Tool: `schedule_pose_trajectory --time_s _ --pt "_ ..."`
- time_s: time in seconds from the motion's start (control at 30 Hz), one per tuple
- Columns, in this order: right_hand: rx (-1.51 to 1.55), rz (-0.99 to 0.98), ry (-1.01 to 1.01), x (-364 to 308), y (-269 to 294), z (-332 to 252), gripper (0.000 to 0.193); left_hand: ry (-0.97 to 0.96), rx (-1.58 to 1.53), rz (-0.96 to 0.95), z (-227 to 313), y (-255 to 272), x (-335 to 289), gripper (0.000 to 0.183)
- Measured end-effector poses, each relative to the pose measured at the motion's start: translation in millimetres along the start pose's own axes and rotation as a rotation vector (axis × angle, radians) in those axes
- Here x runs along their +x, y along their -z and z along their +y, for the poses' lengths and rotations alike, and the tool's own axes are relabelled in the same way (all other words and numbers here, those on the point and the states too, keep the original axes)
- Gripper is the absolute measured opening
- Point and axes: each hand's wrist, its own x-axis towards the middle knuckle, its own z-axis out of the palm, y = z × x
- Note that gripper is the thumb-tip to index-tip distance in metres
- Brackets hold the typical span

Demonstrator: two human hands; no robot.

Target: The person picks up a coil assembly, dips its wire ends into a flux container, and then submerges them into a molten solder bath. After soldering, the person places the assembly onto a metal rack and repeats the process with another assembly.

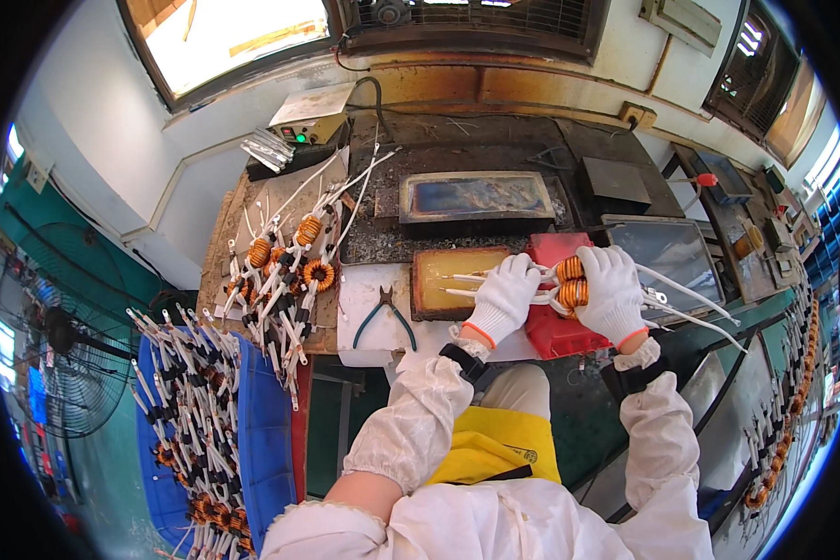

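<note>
My left hand (506,299), in a white glove, is closed round white-sleeved leads (469,277) whose bare ends point left over a yellowish shallow tray (423,303). In my right hand (612,291), also gloved, are copper-wound toroidal coils (572,284); its fingers wrap their right side. More white leads with metal lugs (660,297) stick out to the right of that hand. Beneath both hands lies a red plastic tray (560,347). Cutting pliers with teal handles (408,329) rest on white paper left of the yellowish tray.
A rectangular pot with a metallic surface (480,196) stands behind the yellowish tray. Finished-looking coils (318,274) are heaped at the left. A blue bin (269,420) full of coils stands lower left, near a fan (62,329). A control box (310,121) sits at the back.
</note>
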Motion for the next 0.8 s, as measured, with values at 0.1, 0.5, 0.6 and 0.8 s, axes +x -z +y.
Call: schedule_pose_trajectory --time_s 0.1,0.5,0.6,0.8 --pt "0.005 0.007 0.006 0 -1 0 0.063 0.01 -0.001 -0.004 0 -1 0 0.016" --pt "0.025 0.018 -0.005 -4 -1 2 0.067 0.012 0.032 0.0 2 1 1 0.014" --pt "0.051 0.033 -0.026 -11 -4 6 0.072 -0.055 0.066 0.018 4 4 5 0.014" --pt "0.07 0.023 -0.149 -24 -16 10 0.074 -0.164 0.219 -0.022 7 9 21 0.014"
